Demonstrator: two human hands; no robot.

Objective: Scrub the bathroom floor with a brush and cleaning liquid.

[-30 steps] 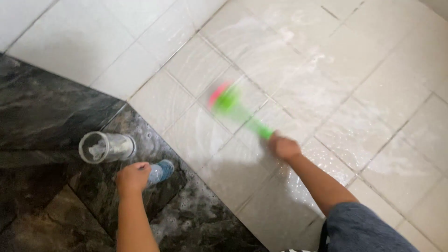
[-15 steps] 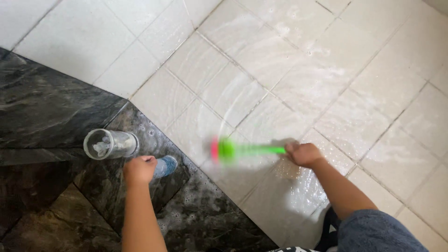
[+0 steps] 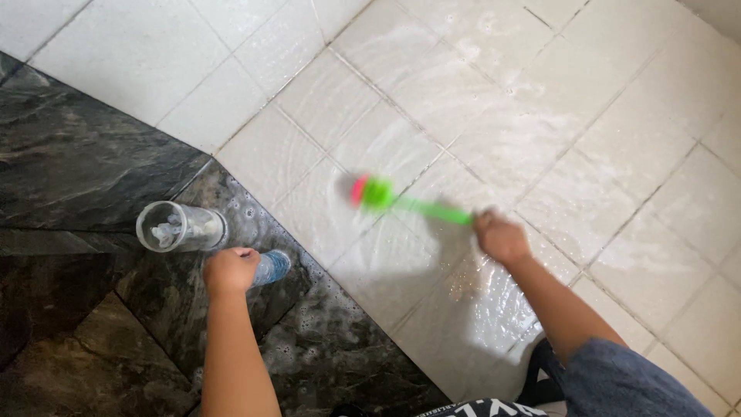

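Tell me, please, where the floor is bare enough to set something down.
Bare: the dry white tiles above the clear cup, and the dark stone beside the left hand. Crowded: the soapy tiles around the green brush and right hand.

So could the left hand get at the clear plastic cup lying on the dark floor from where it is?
Probably yes. The left hand is shut on a small bottle, but the cup lies just beside it with nothing between them.

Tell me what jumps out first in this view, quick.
The bright green brush with its pink head, blurred over wet, soapy white tiles at centre, gripped by the right hand. Lower left, the left hand rests on dark marble floor beside a clear plastic cup.
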